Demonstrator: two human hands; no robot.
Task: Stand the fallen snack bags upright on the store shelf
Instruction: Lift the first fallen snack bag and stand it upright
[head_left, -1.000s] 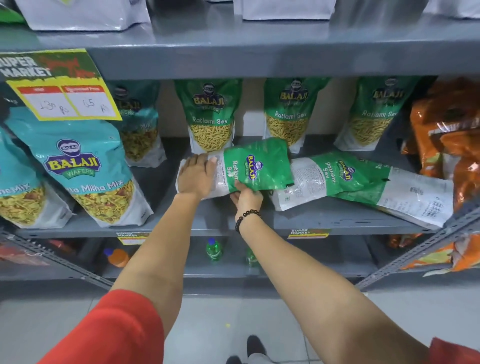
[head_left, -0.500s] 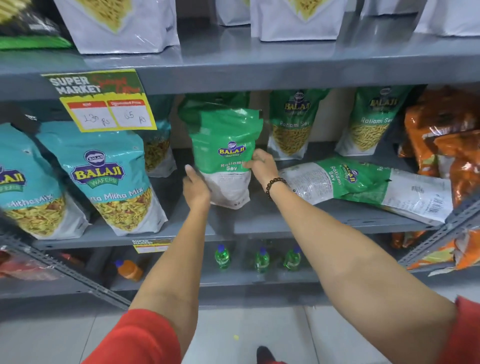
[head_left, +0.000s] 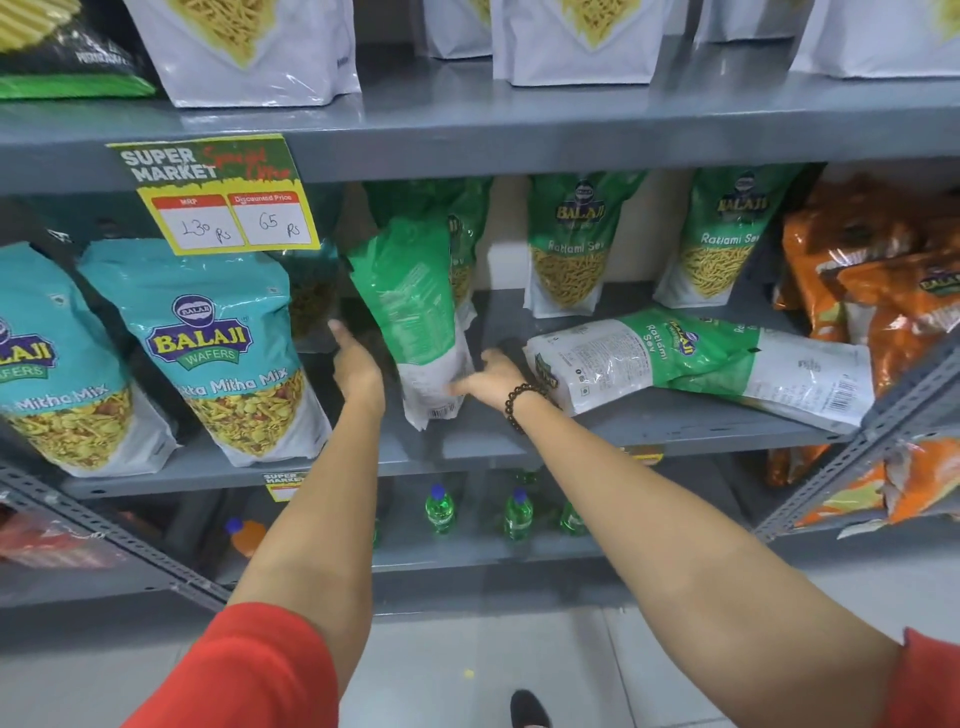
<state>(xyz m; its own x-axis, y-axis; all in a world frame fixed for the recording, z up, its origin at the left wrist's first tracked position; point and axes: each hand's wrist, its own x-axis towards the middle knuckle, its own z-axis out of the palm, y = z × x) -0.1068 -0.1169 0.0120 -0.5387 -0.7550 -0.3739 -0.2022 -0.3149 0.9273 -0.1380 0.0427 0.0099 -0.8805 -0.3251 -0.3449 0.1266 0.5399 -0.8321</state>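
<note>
Right hand loosely touches upright green bag (left hand apart).

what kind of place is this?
Almost certainly a supermarket aisle: a grey metal shelf stocked with rows of identical Balaji snack bags, and a "Super Market" price tag showing MRP beside a discounted price.

A green-and-white Ratlami Sev bag stands on end on the grey middle shelf, turned so its printed back faces outward, its white base at the shelf's front and its top leaning toward the rear. Just to its right, a second green-and-white bag lies flat on its side, on top of another fallen one.
</note>
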